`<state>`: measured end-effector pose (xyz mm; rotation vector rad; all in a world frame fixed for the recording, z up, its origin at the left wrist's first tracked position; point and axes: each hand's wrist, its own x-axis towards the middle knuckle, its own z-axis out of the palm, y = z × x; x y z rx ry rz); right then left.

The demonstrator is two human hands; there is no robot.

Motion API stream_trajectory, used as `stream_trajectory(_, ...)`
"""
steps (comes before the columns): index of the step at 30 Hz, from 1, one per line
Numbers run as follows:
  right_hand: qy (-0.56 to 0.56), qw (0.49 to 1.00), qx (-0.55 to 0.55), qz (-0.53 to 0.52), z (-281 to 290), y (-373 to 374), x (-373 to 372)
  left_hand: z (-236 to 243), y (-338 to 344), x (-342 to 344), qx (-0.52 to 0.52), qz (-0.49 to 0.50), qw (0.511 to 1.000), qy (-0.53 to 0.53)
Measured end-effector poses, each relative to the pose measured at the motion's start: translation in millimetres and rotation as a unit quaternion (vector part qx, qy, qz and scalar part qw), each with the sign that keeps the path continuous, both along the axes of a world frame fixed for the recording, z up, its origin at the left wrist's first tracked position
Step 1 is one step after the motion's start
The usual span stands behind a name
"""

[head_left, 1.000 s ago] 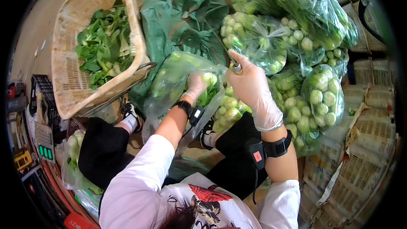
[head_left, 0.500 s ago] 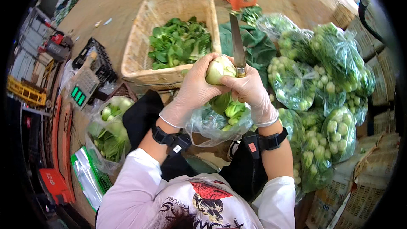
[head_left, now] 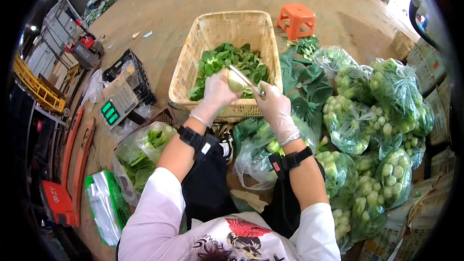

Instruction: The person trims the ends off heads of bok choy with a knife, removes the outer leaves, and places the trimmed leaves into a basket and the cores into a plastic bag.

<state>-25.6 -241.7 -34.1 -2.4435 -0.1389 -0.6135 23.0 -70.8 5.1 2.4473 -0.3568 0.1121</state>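
Note:
My left hand [head_left: 217,92], gloved and smeared by motion, is closed round a pale green, trimmed head of bok choy [head_left: 235,82]. In my gloved right hand [head_left: 275,108] is a knife [head_left: 245,80], its blade slanting up and left beside the vegetable. Whether the edge touches it I cannot make out. Both hands are over the near rim of a cream plastic crate [head_left: 179,79], which holds loose green leaves [head_left: 227,60]. Below my right forearm a clear plastic bag [head_left: 253,166] holds more leafy greens.
Filled bags of greens [head_left: 348,121] crowd the right side. A green cloth [head_left: 302,84] and an orange stool [head_left: 296,21] are beyond. On the left are a scale [head_left: 118,104], a black crate [head_left: 140,79], another bag of greens [head_left: 145,152] and a green basket [head_left: 116,198].
The knife has tipped from upright to a leftward slant. My hands have drawn apart, the left still holding the vegetable. The whole view has shifted, showing more floor beyond the crate.

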Motion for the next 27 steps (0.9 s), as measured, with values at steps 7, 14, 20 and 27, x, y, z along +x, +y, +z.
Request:
stream_trajectory(7, 0.05, 0.994, -0.09, 0.026, 0, 45, 18, -35, 33, 18, -0.08, -0.043, 0.996, -0.026)
stream_trajectory(14, 0.137, 0.988, -0.065, 0.043, 11, 63, 30, -23, 36, 8, -0.131, 0.017, 0.991, 0.01)
stream_trajectory(20, 0.052, 0.992, -0.083, 0.075, 14, 67, 40, -30, 38, 22, -0.293, -0.039, 0.952, -0.078)
stream_trajectory(27, 0.349, 0.912, -0.214, -0.013, -52, -27, 86, -7, 46, 5, -0.049, 0.054, 0.953, -0.295)
